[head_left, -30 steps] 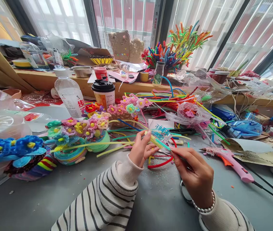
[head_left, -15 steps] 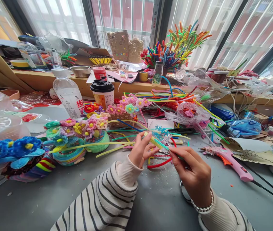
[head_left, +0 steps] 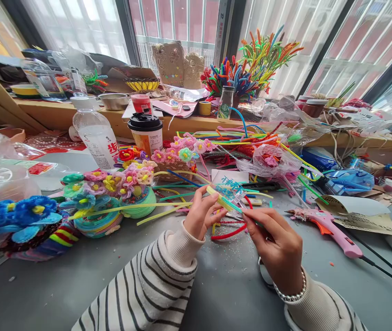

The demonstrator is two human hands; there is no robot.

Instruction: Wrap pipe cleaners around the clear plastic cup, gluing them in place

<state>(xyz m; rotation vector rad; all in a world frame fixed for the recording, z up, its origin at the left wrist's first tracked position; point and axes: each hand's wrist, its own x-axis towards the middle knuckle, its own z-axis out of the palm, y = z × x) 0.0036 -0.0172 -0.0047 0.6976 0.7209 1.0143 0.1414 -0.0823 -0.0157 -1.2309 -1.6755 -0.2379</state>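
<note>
My left hand (head_left: 201, 214) pinches a short bundle of yellow pipe cleaners (head_left: 218, 198) between thumb and forefinger, its other fingers loosely spread. At the lower right end of this bundle, a teal pipe cleaner (head_left: 234, 207) lies along it. My right hand (head_left: 279, 243) grips that teal end between thumb and fingertips. Below the right palm shows a dark ring (head_left: 265, 274), perhaps a scissors handle; the rest is hidden. Long pale yellow pipe cleaners (head_left: 161, 205) stretch leftward from beside the left hand. Red pipe cleaners (head_left: 228, 233) curve on the table behind the hands.
A pink glue gun (head_left: 334, 230) lies to the right, its cord trailing off. Fuzzy flower pots (head_left: 95, 225) line the left. Behind stand a water bottle (head_left: 95, 138), a lidded paper cup (head_left: 146, 135) and a heap of pipe cleaners (head_left: 223, 151). Glitter specks dot the grey table (head_left: 230, 294).
The view has shifted very slightly. Both hands keep the same hold on the pipe cleaners, with hardly any movement.
</note>
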